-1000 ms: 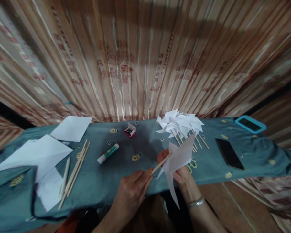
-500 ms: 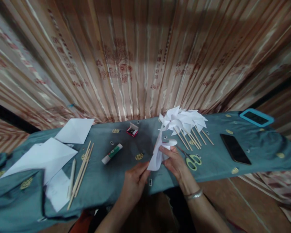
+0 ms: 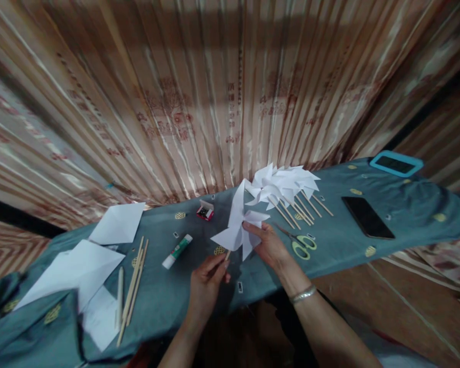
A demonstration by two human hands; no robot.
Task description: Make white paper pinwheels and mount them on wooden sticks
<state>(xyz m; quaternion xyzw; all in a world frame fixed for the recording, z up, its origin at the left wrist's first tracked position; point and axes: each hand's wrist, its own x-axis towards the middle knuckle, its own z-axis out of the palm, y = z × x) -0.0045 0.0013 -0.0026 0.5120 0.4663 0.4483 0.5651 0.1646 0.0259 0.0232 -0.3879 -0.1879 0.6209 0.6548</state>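
A white paper pinwheel (image 3: 235,225) is held up over the cloth, its blades spread and facing me. My left hand (image 3: 209,278) pinches the thin wooden stick (image 3: 227,254) just below the blades. At the pinwheel's centre, my right hand (image 3: 267,241) presses with the thumb on the front, fingers partly hidden behind the paper. Behind it lies a row of several finished-looking white pinwheels (image 3: 287,184) with their sticks toward me. Green-handled scissors (image 3: 301,246) rest to the right of my right hand.
A glue stick (image 3: 177,251) and a small red box of dark pins (image 3: 205,210) lie left of centre. Farther left are white paper sheets (image 3: 95,263), wooden sticks (image 3: 132,291) and a pale pencil-like rod (image 3: 120,291). A phone (image 3: 368,217) and blue-framed device (image 3: 396,163) lie right.
The pinwheel has turned from edge-on to face me, its blades now spread. My left hand has shifted slightly left and now grips the stick visibly. The camera view has tilted a little.
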